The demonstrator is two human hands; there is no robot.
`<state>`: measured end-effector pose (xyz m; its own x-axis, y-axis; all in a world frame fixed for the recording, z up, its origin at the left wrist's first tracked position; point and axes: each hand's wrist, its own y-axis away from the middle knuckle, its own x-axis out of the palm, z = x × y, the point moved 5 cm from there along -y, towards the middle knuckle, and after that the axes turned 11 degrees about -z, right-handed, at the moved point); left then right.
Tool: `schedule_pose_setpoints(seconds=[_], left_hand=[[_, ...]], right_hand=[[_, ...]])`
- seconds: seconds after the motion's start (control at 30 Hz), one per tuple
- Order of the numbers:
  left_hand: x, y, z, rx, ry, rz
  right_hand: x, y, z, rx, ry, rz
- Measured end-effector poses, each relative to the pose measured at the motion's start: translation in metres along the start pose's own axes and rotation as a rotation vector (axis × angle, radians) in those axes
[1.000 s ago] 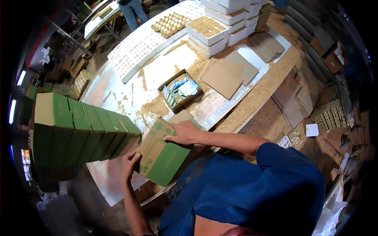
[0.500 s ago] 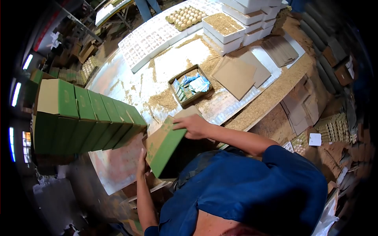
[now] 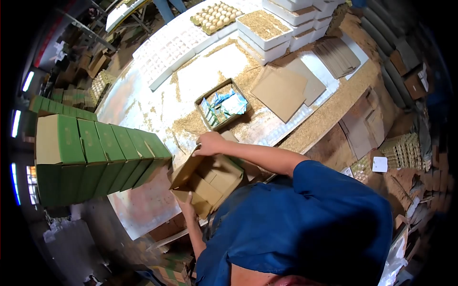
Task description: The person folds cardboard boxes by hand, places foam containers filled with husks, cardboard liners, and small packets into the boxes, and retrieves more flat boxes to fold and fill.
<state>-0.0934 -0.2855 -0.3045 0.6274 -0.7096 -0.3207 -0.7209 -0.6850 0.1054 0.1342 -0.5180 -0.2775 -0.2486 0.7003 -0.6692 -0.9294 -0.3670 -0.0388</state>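
An open cardboard box, brown inside, is tilted toward me close to my body, its bare inner walls and bottom in view. My right hand is closed over the top corner of its far wall. At the lower left, my left hand grips the near edge with the thumb inside and the other fingers hidden beneath. Just left of the box stands a row of green cardboard boxes. Beyond my right hand lies a small open box holding blue-and-white packets.
White foam trays and a tray of eggs stand on the far table side. Stacked foam boxes hold brown shavings. Flat cardboard sheets lie to the right. Egg trays are piled beyond the table edge.
The box has been turned: its green outside faced up before, and now its open brown inside shows. My right hand moved left to the far corner; my left hand moved slightly down and right.
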Motion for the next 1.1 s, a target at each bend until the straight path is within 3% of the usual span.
schedule_pose_setpoints(seconds=[0.03,0.07,0.1,0.13,0.17,0.23,0.27,0.3,0.37,0.43,0.53,0.63,0.73,0.87,0.93,1.0,1.1], left_hand=[[-0.005,-0.009,0.017,-0.071,0.000,-0.039],[-0.011,-0.016,0.014,-0.068,-0.003,-0.048],[-0.012,-0.020,0.012,-0.110,-0.103,0.005],[-0.011,-0.019,0.012,-0.157,-0.202,0.056],[-0.012,-0.016,0.011,-0.160,-0.201,0.045],[-0.011,-0.016,0.005,-0.143,-0.141,0.053],[-0.008,-0.016,0.003,-0.137,-0.139,0.048],[-0.008,-0.012,0.003,-0.134,-0.165,0.008],[-0.008,-0.007,-0.002,-0.135,-0.197,-0.029],[-0.008,-0.003,-0.006,-0.279,-0.151,-0.043],[-0.010,-0.009,0.001,-0.141,-0.285,-0.089],[-0.010,-0.008,0.001,-0.195,-0.314,-0.072],[-0.004,0.000,-0.017,-0.245,-0.389,-0.120],[0.003,0.005,-0.035,-0.285,-0.312,-0.136],[0.002,0.005,-0.032,-0.196,-0.313,-0.125],[-0.003,0.001,-0.021,-0.168,-0.297,-0.088],[-0.014,-0.021,0.033,-0.142,-0.214,-0.006]], right_hand=[[-0.006,-0.001,-0.010,-0.053,-0.165,-0.089],[-0.040,0.005,-0.022,0.406,-0.568,0.204],[-0.031,-0.018,-0.079,0.485,-0.651,0.047],[-0.080,-0.035,-0.109,0.415,-0.366,-0.188],[-0.091,-0.064,-0.205,0.464,-0.485,-0.160],[-0.232,-0.045,-0.218,0.919,-0.734,-0.760],[-0.265,-0.073,-0.299,0.902,-0.522,-0.900],[-0.294,-0.076,-0.315,0.847,-0.721,-1.006],[-0.332,-0.087,-0.307,1.070,-0.920,-0.985],[-0.340,-0.105,-0.321,1.029,-0.971,-0.932],[-0.342,-0.124,-0.335,1.051,-0.991,-0.886],[-0.340,-0.127,-0.345,1.038,-0.949,-0.972],[-0.334,-0.146,-0.389,1.087,-0.994,-0.919],[-0.343,-0.129,-0.356,1.050,-0.940,-1.022],[-0.340,-0.122,-0.357,1.086,-1.008,-1.156],[-0.337,-0.109,-0.349,0.889,-1.063,-0.977],[-0.321,-0.075,-0.355,0.930,-1.124,-0.638]])
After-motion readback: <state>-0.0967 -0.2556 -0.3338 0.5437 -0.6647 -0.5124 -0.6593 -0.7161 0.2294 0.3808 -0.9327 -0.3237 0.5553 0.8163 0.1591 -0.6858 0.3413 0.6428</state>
